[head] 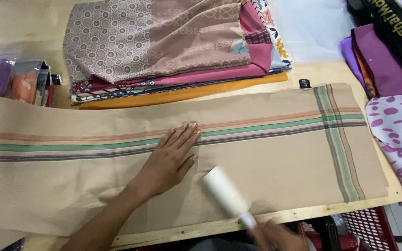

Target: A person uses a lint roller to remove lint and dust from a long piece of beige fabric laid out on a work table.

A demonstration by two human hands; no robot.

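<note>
**Tan striped cloth lying flat under a palm and a lint roller**

Tan cloth (pixel 266 158) with green, rust and dark stripes is lying spread across the pale wooden desk (pixel 303 214), reaching from the left edge of the view almost to the desk's right end. One band of stripes is running along its length, and a second band is crossing it near the right end. A small dark label (pixel 304 83) is sitting at the cloth's upper right edge.

The left hand (pixel 170 160) is resting palm down on the cloth, near the middle, with its fingers (pixel 187 132) stretched out flat and close together, their tips touching the long stripe band. It is gripping nothing, only pressing on the fabric.

The right hand (pixel 275 237) is showing at the lower edge of the view, blurred, and its fingers are wrapping the handle of a white lint roller (pixel 226 193). The roller's white barrel is lying tilted on the cloth, just to the right of the left hand and near the desk's front edge.

Behind the cloth, a stack of folded fabrics (pixel 164 51) in brown, pink, maroon and orange patterns is sitting on the desk. Plastic-wrapped packets (pixel 19 79) are lying at the far left. Purple fabric (pixel 387 65) and a white cloth with pink spots (pixel 398 130) are lying off to the right. A red plastic crate (pixel 368 227) is standing below the desk's front edge.
</note>
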